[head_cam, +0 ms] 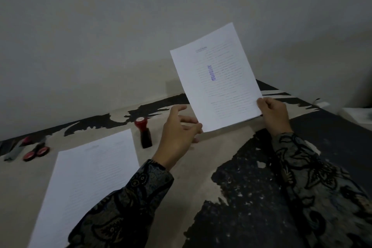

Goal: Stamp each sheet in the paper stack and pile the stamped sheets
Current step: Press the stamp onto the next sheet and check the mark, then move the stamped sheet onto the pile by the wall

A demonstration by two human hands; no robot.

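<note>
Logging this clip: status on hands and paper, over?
Right hand grips stamped sheets, raised off the table. Left hand open beside them, holding nothing. Paper stack flat at left; stamp lying idle. Nothing blocking.

You face a plain grey-white wall point(120, 26) from 9 to 3 o'clock. Below it lies a beige surface point(181, 187) with worn black patches point(251, 197). Lighting is dim.

Purple "APPROVED" stamp mark on raised sheet point(217, 78); its printed txt too small to read.
</note>
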